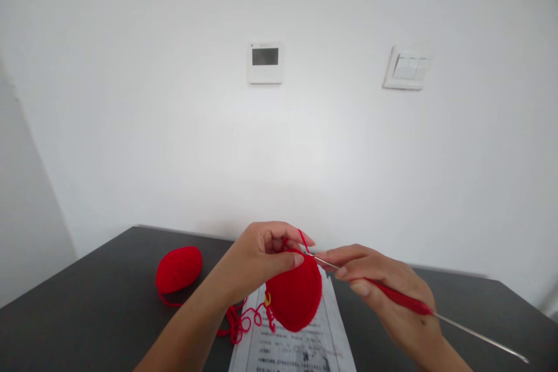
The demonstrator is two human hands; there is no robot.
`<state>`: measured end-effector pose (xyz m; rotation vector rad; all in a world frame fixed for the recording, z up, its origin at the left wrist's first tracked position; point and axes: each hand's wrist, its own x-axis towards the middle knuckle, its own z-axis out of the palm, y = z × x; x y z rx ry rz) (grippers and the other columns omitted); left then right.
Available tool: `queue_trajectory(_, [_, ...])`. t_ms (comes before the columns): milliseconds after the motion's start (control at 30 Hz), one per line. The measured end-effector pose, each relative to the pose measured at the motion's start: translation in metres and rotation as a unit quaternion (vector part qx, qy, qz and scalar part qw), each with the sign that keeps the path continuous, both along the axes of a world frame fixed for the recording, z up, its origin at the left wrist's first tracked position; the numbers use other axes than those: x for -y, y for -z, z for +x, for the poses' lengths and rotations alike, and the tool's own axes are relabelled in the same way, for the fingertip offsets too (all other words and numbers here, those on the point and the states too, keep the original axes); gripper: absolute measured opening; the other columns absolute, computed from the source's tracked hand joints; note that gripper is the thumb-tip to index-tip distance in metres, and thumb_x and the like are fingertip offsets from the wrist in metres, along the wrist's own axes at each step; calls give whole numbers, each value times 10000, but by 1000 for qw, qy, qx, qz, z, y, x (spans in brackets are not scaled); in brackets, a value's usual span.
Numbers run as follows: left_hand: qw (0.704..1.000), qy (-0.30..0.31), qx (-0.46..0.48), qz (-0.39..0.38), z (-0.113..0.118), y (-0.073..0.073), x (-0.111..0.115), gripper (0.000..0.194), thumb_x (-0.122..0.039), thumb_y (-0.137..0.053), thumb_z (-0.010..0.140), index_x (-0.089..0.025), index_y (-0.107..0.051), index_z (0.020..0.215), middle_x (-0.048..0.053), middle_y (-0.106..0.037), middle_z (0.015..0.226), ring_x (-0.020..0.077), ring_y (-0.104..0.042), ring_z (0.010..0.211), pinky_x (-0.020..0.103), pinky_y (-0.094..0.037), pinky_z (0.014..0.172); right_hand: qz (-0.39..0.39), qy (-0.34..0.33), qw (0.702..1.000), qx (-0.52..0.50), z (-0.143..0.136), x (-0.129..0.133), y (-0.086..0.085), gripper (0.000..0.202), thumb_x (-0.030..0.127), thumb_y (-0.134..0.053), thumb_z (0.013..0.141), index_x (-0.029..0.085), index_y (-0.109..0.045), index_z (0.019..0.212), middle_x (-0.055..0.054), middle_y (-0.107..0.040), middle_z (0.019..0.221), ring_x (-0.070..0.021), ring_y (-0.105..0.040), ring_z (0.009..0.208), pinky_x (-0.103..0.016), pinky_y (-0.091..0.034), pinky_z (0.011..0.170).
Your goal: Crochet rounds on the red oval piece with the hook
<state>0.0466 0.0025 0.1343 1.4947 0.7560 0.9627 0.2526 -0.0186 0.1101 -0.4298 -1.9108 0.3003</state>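
Observation:
My left hand [268,250] is closed on the top edge of a round red crochet piece [294,296], thumb in front. A strand of red yarn [304,239] runs over its index finger. My right hand [387,288] grips a crochet hook [405,300] by its red handle, the metal shaft slanting up to the left. The hook's tip meets the piece's top edge, where the yarn comes down. A yellow stitch marker [267,300] hangs at the piece's left edge.
A red ball of yarn [179,269] lies on the dark table [108,285] at left. Loose, tangled yarn [238,325] rests partly on printed paper sheets [292,354] below my hands. On the white wall behind are a thermostat panel [265,72] and a light switch [407,68].

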Motion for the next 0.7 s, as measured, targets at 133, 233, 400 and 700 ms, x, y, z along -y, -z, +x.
queue_trajectory(133, [999, -15, -33, 23, 0, 0, 2, 155, -163, -653, 685, -170, -695, 835, -10, -619, 689, 100, -517, 609, 228, -362, 574, -15, -16, 1000, 18, 4, 0, -3, 153, 249, -539, 909, 212, -686, 889, -86, -738, 951, -197, -712, 857, -274, -593, 677])
queue_trajectory(233, [998, -25, -51, 33, 1, 1, 3, 144, -168, -648, 684, -167, -691, 822, -19, -589, 656, 100, -502, 595, 227, -350, 558, -21, -32, 999, 36, 6, 0, -4, 149, 244, -527, 915, 211, -673, 908, -88, -735, 971, -197, -707, 874, -272, -589, 683])
queue_trajectory(400, [999, -15, -39, 31, 0, 5, 1, 152, -171, -641, 692, -175, -691, 836, -20, -593, 668, 95, -499, 600, 221, -348, 555, -28, -18, 999, 37, 8, -1, 0, 147, 238, -521, 918, 213, -665, 905, -78, -732, 975, -185, -703, 870, -263, -581, 686])
queue_trajectory(700, [999, -9, -28, 11, -1, 3, 2, 175, -170, -646, 692, -169, -690, 862, -20, -588, 695, 81, -500, 603, 212, -350, 570, -26, -11, 999, 25, 6, -2, 4, 135, 233, -533, 912, 225, -667, 909, -65, -730, 993, -184, -701, 899, -268, -579, 722])
